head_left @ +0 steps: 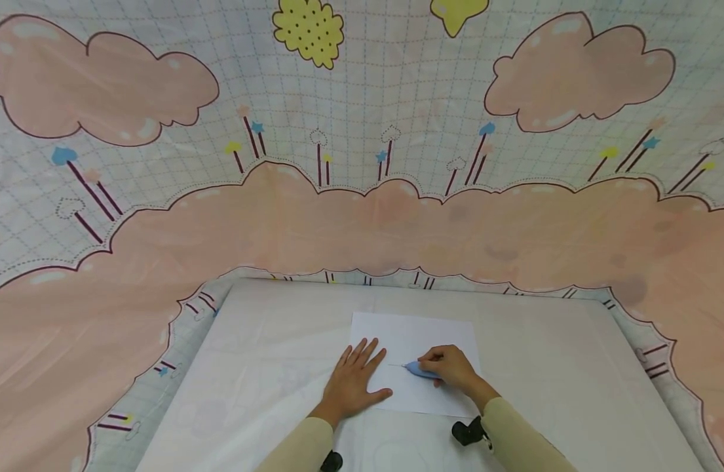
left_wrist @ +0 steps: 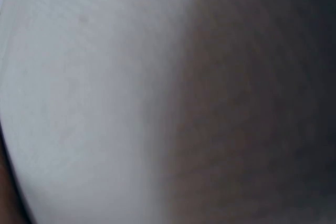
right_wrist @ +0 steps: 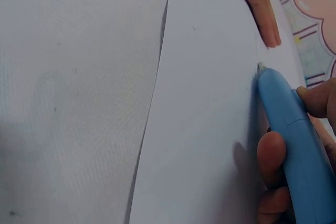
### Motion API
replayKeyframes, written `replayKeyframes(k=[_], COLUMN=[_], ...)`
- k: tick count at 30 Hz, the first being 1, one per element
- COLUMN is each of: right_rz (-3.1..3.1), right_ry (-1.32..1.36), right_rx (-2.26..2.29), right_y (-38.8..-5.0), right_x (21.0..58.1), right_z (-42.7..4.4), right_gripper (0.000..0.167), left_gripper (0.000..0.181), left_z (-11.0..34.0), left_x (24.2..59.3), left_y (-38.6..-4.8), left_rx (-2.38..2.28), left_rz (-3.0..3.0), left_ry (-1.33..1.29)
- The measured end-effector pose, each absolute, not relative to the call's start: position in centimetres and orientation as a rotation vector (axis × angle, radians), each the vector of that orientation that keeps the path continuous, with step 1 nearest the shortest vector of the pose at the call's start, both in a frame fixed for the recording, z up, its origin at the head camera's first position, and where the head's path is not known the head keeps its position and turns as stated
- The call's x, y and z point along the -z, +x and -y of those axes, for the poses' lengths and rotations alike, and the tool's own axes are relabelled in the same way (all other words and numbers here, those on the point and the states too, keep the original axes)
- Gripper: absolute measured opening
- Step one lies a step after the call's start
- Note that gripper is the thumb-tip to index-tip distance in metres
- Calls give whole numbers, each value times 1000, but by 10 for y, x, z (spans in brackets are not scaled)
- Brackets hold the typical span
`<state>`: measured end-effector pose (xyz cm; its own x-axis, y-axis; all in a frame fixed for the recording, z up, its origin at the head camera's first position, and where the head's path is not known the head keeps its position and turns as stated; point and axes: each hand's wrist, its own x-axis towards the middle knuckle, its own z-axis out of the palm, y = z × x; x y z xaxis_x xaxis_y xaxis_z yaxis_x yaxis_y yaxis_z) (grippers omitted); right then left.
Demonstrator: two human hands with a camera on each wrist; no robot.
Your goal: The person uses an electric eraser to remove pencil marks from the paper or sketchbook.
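A white sheet of paper (head_left: 411, 333) lies on the table, with a thin faint line (head_left: 394, 365) across it. My right hand (head_left: 454, 367) grips a blue electric eraser (right_wrist: 296, 145), fingers wrapped round its body and one fingertip on its button. The small pale tip (right_wrist: 261, 66) is at the paper, at the right end of the line. On the sheet's left part rests my left hand (head_left: 351, 385), its fingers spread and straight. Two of its fingers (right_wrist: 260, 11) also show at the top of the right wrist view. The left wrist view is blurred and shows no hand clearly.
The table (head_left: 267, 354) has a white cover. Behind and around it hangs a cloth (head_left: 350, 229) with peach clouds. Black wrist devices (head_left: 469, 431) sit by both sleeves, close to the table surface.
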<state>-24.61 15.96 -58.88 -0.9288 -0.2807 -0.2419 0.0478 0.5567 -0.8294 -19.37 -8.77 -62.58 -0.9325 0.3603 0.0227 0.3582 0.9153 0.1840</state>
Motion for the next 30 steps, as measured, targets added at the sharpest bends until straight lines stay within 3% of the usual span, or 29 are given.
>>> replayKeyframes(k=[30], right_rz=[-2454], right_ry=[-216], right_rx=[1314], right_y=[-245], right_x=[589], right_z=[-146], right_gripper=[10], left_gripper=[84], left_z=[89], left_x=[626], left_y=[-193], left_rx=[-337], left_rz=[-3095], left_ry=[621])
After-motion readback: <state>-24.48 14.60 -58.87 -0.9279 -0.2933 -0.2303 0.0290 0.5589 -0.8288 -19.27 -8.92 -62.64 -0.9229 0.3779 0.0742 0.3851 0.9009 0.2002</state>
